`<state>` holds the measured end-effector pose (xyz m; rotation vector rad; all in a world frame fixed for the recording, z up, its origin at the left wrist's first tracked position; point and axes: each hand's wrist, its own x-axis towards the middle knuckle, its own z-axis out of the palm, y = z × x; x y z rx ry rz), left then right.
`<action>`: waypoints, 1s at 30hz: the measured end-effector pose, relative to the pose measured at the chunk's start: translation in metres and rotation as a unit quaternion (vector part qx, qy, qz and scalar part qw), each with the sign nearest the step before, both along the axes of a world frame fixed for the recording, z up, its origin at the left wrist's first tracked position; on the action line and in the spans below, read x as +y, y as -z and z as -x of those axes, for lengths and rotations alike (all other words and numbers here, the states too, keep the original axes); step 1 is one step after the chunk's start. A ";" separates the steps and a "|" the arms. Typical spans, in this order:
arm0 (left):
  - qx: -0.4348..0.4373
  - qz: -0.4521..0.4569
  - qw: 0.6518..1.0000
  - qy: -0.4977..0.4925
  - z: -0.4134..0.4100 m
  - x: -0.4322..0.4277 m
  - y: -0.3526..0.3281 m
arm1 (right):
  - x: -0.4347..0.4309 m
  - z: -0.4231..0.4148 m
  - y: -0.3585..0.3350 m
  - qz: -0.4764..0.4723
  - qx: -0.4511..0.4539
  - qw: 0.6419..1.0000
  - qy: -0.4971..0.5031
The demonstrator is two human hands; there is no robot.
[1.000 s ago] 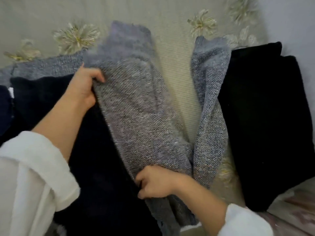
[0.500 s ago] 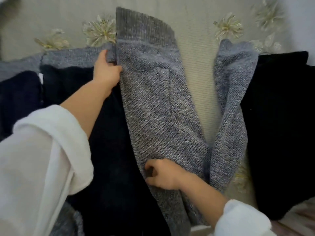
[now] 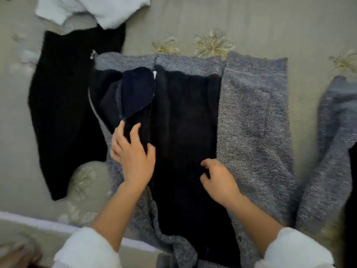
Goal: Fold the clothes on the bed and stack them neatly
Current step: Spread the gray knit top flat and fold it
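We press our left hand (image 3: 133,157), fingers spread, on the grey knit cardigan (image 3: 251,117), on its fleecy dark lining (image 3: 183,122), spread mid-way across the bed (image 3: 241,22). Our right hand (image 3: 218,176) curls at the lining's right edge, and we cannot tell whether it grips.

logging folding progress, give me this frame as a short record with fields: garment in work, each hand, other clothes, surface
garment in work: grey knit garment spread open, dark lining facing up, navy pocket bag showing
left hand: fingers spread, resting on the lining below the pocket bag
right hand: fingers curled on the lining beside the grey edge, grip unclear
other clothes: black garment at left, white garment top left, both loose
surface: beige flowered bedspread
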<state>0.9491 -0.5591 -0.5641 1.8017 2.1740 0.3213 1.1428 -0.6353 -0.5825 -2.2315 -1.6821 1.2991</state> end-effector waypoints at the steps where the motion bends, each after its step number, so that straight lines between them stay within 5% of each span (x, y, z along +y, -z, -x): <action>1: 0.001 0.000 0.999 -0.048 0.014 0.003 -0.002 | 0.002 0.012 0.001 -0.007 -0.017 0.999 -0.031; 4: -0.077 0.048 0.982 -0.167 0.047 0.021 -0.001 | 0.001 0.039 0.011 0.030 -0.095 0.986 -0.134; 7: -0.249 0.074 0.925 -0.276 0.070 0.050 0.011 | -0.005 0.051 0.024 0.064 -0.165 0.962 -0.207; 9: -0.312 0.056 0.907 -0.278 0.079 0.066 0.010 | -0.002 0.050 0.024 0.064 -0.183 0.956 -0.221; 13: -0.294 -0.067 0.929 -0.215 0.071 0.083 -0.015 | 0.016 0.038 0.018 0.056 -0.143 0.959 -0.237; 15: -0.294 -0.114 0.938 -0.143 0.046 0.091 -0.035 | 0.030 0.027 0.017 0.050 -0.047 0.987 -0.145; 17: -0.256 -0.124 0.958 -0.048 0.011 0.099 -0.045 | 0.046 0.011 0.015 0.035 0.091 0.993 0.071; 20: -0.233 -0.066 0.960 0.140 -0.053 0.101 -0.035 | 0.070 -0.026 0.008 0.006 0.198 0.910 0.364; 22: -0.203 0.087 0.935 0.276 -0.088 0.093 -0.019 | 0.079 -0.051 0.005 0.011 0.231 0.858 0.458; 25: -0.051 0.256 0.885 0.385 -0.105 0.074 0.014 | 0.086 -0.075 0.011 0.040 0.232 0.834 0.499; 30: 0.017 0.045 0.960 0.277 -0.067 0.075 0.043 | 0.115 -0.083 0.016 0.023 0.197 0.884 0.423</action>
